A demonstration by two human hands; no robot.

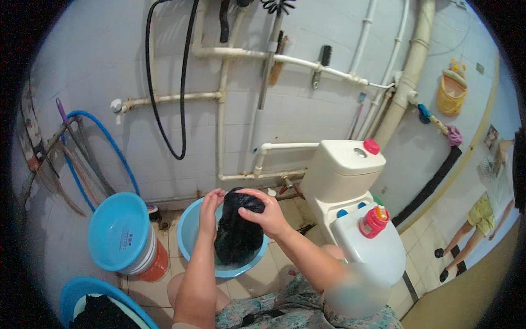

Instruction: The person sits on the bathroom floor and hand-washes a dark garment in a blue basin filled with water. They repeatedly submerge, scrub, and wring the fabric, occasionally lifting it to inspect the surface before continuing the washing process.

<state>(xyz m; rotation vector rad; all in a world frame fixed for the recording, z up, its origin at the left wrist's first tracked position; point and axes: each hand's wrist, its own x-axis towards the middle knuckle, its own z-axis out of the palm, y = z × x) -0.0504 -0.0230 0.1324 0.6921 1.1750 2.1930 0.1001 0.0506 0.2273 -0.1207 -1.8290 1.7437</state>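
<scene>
Wet black cloth (239,233) hangs bunched in a light-blue basin (189,249) on the floor in front of me. Its upper part is raised to about rim height, while the lower end lies in the basin. My right hand (264,213) grips the top of the cloth, with the thumb across its front. Just to the left, my left hand (210,211) is upright at the cloth's edge, fingers loosely extended and not wrapped round it. Whether its palm touches the cloth is hidden.
Left of the basin, a blue tub (118,233) tops a bucket (153,263). Another blue tub (82,288) with dark cloth stands nearer. A white toilet (364,257) is close on the right, a red jar (374,222) on its lid. Someone's legs (466,236) show far right.
</scene>
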